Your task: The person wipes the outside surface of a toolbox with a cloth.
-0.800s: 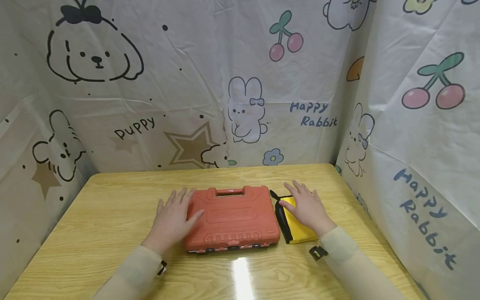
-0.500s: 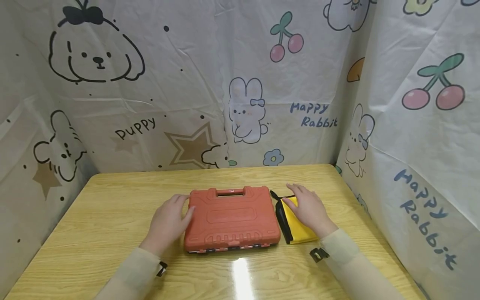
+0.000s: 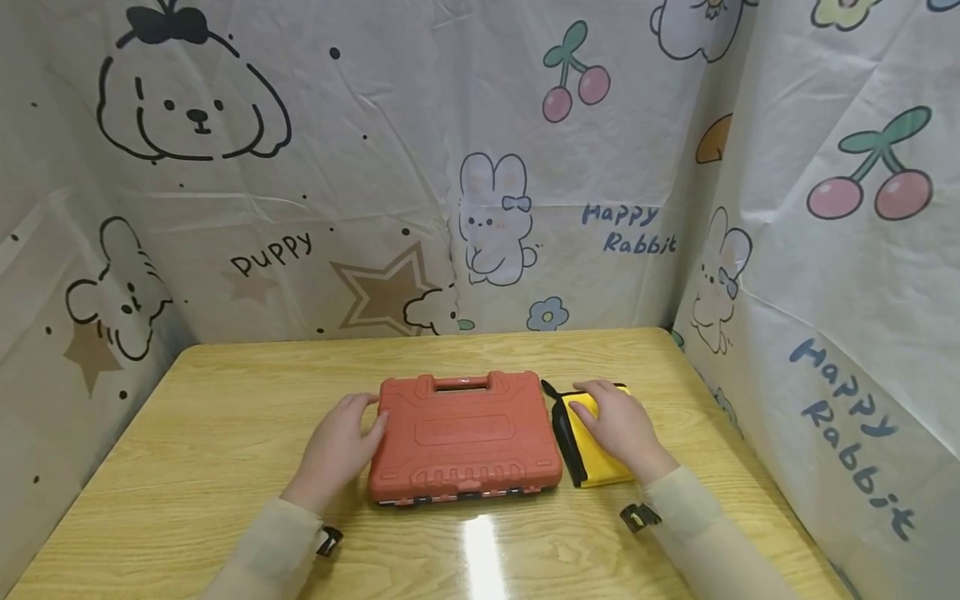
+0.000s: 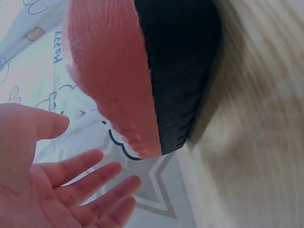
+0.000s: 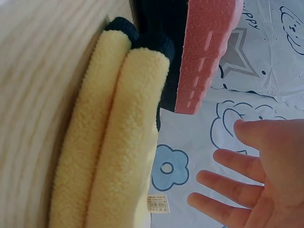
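Note:
A red plastic carrying case with a built-in handle and a black lower half lies flat and closed, latches toward me. My left hand is at its left side, the thumb near the top edge. In the left wrist view the fingers are spread and loosely bent, holding nothing. To the right of the case lies a folded yellow fluffy towel with black edging. Above it hovers my right hand; in the right wrist view its fingers are relaxed and grip nothing. Whether either hand touches anything is unclear.
The case and towel lie side by side on a light wood-grain table. White printed sheets stand behind it and along both sides. A small label hangs from the towel.
My left hand has drawn back left off the top of the case to its side, its fingers bending down. My right hand has lowered slightly toward the towel, its fingers less spread.

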`<state>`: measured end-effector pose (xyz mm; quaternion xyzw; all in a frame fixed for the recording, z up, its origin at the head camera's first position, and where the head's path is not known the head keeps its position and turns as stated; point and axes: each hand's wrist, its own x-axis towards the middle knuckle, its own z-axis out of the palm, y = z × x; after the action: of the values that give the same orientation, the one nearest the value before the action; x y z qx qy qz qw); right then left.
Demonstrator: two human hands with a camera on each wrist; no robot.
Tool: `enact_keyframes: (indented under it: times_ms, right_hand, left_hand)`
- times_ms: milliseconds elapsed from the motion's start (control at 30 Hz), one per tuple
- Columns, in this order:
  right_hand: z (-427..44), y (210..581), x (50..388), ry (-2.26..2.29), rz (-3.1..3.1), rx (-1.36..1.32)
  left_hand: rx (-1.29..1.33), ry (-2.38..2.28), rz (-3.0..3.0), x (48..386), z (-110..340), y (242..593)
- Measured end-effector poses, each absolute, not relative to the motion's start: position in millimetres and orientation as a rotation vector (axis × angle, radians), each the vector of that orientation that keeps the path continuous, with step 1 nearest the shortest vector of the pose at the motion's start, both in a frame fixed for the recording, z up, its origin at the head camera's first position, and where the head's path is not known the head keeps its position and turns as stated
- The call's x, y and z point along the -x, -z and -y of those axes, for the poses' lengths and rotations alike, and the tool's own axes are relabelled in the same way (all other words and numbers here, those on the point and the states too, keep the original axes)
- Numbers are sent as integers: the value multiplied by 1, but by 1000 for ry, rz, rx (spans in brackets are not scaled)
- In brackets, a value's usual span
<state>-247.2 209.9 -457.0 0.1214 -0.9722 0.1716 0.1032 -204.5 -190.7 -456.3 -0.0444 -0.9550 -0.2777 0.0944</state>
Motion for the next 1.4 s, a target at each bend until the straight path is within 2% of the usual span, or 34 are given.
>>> enact_keyframes:
  times_ms: [733, 1400]
  right_hand:
    - [-215, 468, 232, -423, 2942, -416]
    - [-233, 479, 214, -489, 3194, -663]
  left_hand:
    - [-17, 1121, 2875, 213, 184, 482]
    - [-28, 1185, 2929, 212, 177, 487]
